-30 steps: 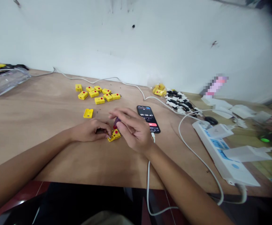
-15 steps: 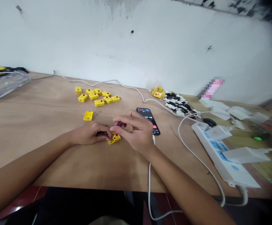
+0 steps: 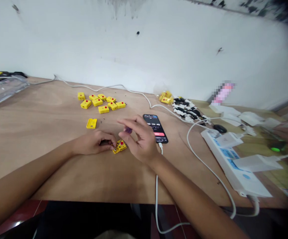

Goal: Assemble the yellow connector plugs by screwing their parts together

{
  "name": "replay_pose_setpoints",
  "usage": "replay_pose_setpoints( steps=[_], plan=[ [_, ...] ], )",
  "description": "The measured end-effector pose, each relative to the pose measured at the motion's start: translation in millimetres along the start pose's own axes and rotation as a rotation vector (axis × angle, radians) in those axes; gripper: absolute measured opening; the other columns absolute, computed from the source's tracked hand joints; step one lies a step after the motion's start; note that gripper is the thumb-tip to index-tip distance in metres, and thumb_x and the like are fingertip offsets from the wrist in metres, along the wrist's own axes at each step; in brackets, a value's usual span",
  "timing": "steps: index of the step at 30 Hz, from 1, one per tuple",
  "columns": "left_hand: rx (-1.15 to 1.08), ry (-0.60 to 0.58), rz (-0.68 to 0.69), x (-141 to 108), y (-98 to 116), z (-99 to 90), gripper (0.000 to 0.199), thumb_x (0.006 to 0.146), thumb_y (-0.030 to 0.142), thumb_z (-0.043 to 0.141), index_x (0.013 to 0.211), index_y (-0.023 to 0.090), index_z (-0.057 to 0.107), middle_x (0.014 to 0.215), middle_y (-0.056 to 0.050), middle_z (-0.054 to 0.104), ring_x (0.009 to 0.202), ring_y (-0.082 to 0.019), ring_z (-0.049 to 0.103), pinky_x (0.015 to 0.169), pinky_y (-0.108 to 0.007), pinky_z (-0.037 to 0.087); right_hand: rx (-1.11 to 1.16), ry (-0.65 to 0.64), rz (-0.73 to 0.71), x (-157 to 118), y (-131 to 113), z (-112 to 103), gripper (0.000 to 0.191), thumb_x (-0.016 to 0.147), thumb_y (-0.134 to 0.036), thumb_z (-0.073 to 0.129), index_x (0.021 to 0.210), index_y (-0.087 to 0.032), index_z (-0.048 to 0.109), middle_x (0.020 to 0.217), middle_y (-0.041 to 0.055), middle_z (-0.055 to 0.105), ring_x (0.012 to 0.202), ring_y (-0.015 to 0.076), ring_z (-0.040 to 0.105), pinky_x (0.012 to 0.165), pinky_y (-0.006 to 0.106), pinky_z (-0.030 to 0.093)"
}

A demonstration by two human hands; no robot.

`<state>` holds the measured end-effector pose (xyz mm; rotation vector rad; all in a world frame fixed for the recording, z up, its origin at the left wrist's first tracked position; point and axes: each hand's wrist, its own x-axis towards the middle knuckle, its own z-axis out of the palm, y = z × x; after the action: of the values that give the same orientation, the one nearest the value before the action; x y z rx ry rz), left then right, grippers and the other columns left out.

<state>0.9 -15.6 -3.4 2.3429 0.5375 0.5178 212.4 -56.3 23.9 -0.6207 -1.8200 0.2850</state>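
Note:
My left hand (image 3: 100,142) rests on the table with its fingertips pressed together at the left end of a small yellow case (image 3: 120,147). The case has a red button and looks uncovered at that end; my fingers hide part of it. Just above and to the right is my right hand (image 3: 140,139), with thumb and fingers curled around the dark purple handle (image 3: 128,130) of what looks like a small screwdriver. Its shaft cannot be made out. Beyond my left hand lies an open yellow cover (image 3: 91,123), with tiny screws (image 3: 101,121) beside it.
Several yellow cases with red buttons (image 3: 103,109) sit farther back. A phone (image 3: 156,128) lies beyond my right hand. On the right are black and white parts (image 3: 187,111), a bag of yellow pieces (image 3: 166,98), a power strip (image 3: 235,162) and cables. A clear tray (image 3: 6,89) stands left.
My right index finger has lifted and straightened away from the thumb, around the purple handle. My left hand keeps its place at the yellow case. The whole view has shifted slightly.

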Motion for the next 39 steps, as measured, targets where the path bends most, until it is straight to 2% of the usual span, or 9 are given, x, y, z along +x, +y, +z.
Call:
replay_pose_setpoints(
  steps=[3, 8, 10, 16, 20, 25, 31, 36, 39],
  plan=[
    [0.012, -0.013, 0.019, -0.4, -2.3, -0.1, 0.009, 0.095, 0.019, 0.059, 0.095, 0.016, 0.068, 0.094, -0.005, 0.072, 0.083, -0.015, 0.067, 0.073, -0.022, 0.051, 0.096, -0.14, 0.018, 0.8, -1.3, -3.5, 0.039, 0.101, -0.021, 0.046, 0.138, -0.024, 0.057, 0.12, 0.0088, 0.069, 0.099, 0.0151, 0.069, 0.089, 0.035, 0.059],
    [0.021, -0.002, 0.026, -0.4, -5.2, 0.3, 0.011, 0.096, 0.021, 0.058, 0.098, 0.016, 0.067, 0.094, -0.005, 0.071, 0.081, -0.014, 0.067, 0.072, -0.021, 0.052, -0.009, 0.029, 0.002, 0.6, -0.2, 4.1, 0.021, 0.092, -0.025, 0.067, 0.112, -0.025, 0.074, 0.089, 0.0018, 0.076, 0.076, 0.0123, 0.07, 0.074, 0.028, 0.06],
    [0.023, -0.004, 0.018, -0.6, -5.0, 0.8, 0.012, 0.096, 0.023, 0.058, 0.099, 0.016, 0.067, 0.095, -0.005, 0.07, 0.081, -0.014, 0.067, 0.071, -0.021, 0.053, -0.038, 0.068, -0.026, -0.7, -0.1, 8.6, 0.025, 0.091, -0.025, 0.068, 0.116, -0.024, 0.072, 0.087, 0.0023, 0.075, 0.074, 0.012, 0.068, 0.072, 0.027, 0.06],
    [0.129, 0.1, 0.01, -6.0, -14.2, 5.6, 0.011, 0.092, 0.027, 0.063, 0.094, 0.016, 0.067, 0.098, -0.004, 0.068, 0.087, -0.017, 0.065, 0.074, -0.023, 0.053, 0.184, -0.153, -0.007, -0.5, -2.2, 16.2, 0.042, 0.1, -0.015, 0.047, 0.141, -0.022, 0.054, 0.118, 0.0064, 0.073, 0.105, 0.0123, 0.07, 0.097, 0.03, 0.057],
    [0.158, 0.167, -0.003, -7.0, -17.0, 8.0, 0.012, 0.09, 0.027, 0.065, 0.095, 0.017, 0.067, 0.098, -0.005, 0.068, 0.088, -0.019, 0.065, 0.073, -0.025, 0.054, 0.165, -0.075, -0.014, 3.8, 0.6, 22.2, 0.026, 0.093, -0.023, 0.064, 0.118, -0.02, 0.071, 0.093, 0.0025, 0.076, 0.082, 0.011, 0.07, 0.079, 0.025, 0.06],
    [0.099, 0.069, 0.008, -4.1, -13.7, 7.4, 0.011, 0.094, 0.024, 0.059, 0.096, 0.019, 0.068, 0.101, -0.005, 0.07, 0.09, -0.019, 0.067, 0.076, -0.027, 0.055, 0.01, 0.055, -0.036, 3.9, -0.8, 22.4, 0.02, 0.085, -0.028, 0.075, 0.1, -0.016, 0.076, 0.073, 0.0014, 0.066, 0.065, 0.0112, 0.057, 0.063, 0.025, 0.055],
    [0.046, 0.014, 0.041, -4.1, -15.6, 3.4, 0.012, 0.094, 0.025, 0.06, 0.097, 0.017, 0.068, 0.095, -0.006, 0.07, 0.084, -0.016, 0.065, 0.073, -0.025, 0.053, 0.142, -0.157, 0.043, 3.3, -4.5, 9.1, 0.033, 0.099, -0.019, 0.049, 0.128, -0.022, 0.065, 0.113, 0.0083, 0.073, 0.103, 0.0154, 0.069, 0.093, 0.035, 0.057],
    [0.022, 0.003, 0.042, -2.3, -9.0, -1.6, 0.009, 0.091, 0.017, 0.06, 0.096, 0.015, 0.066, 0.095, -0.006, 0.069, 0.083, -0.016, 0.065, 0.072, -0.025, 0.053, 0.159, 0.013, 0.102, 1.3, 1.8, 8.9, 0.019, 0.083, -0.023, 0.076, 0.102, -0.024, 0.078, 0.079, -0.0011, 0.068, 0.067, 0.0094, 0.062, 0.065, 0.024, 0.055],
    [-0.012, -0.018, 0.049, -1.3, -8.7, -2.2, 0.008, 0.092, 0.016, 0.059, 0.096, 0.016, 0.067, 0.094, -0.006, 0.07, 0.082, -0.015, 0.066, 0.072, -0.025, 0.053, 0.139, 0.069, 0.094, -0.7, 2.1, 10.7, 0.021, 0.077, -0.021, 0.081, 0.098, -0.024, 0.079, 0.072, -0.0036, 0.06, 0.061, 0.0076, 0.054, 0.06, 0.022, 0.052]
  ],
)
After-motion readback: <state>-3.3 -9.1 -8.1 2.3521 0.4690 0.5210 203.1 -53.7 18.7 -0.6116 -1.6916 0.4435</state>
